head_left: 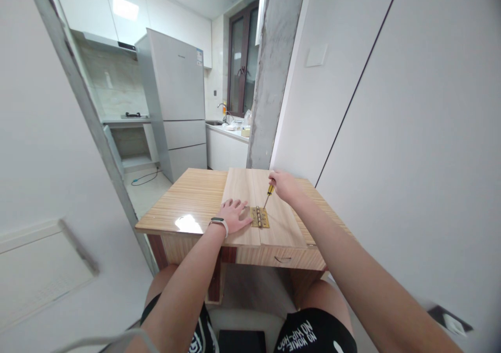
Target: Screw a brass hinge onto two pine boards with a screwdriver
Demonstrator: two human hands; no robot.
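Observation:
Two pale wooden boards [239, 186] lie side by side on the desk, with a brass hinge [259, 217] bridging the seam between them. My right hand [285, 185] grips the yellow-and-black handle of a screwdriver [267, 197]. Its shaft slants down, and the tip meets the hinge's upper right corner. Flat on the left board, fingers spread, rests my left hand [234, 215], its thumb beside the hinge's left edge. Whether a screw sits under the tip is too small to tell.
The glossy wooden desk [188, 193] has a front drawer with a handle [282, 259]. My knees are under it. A white wall [376, 133] stands close on the right. Behind are a grey refrigerator [182, 81] and a kitchen counter with a sink [214, 123].

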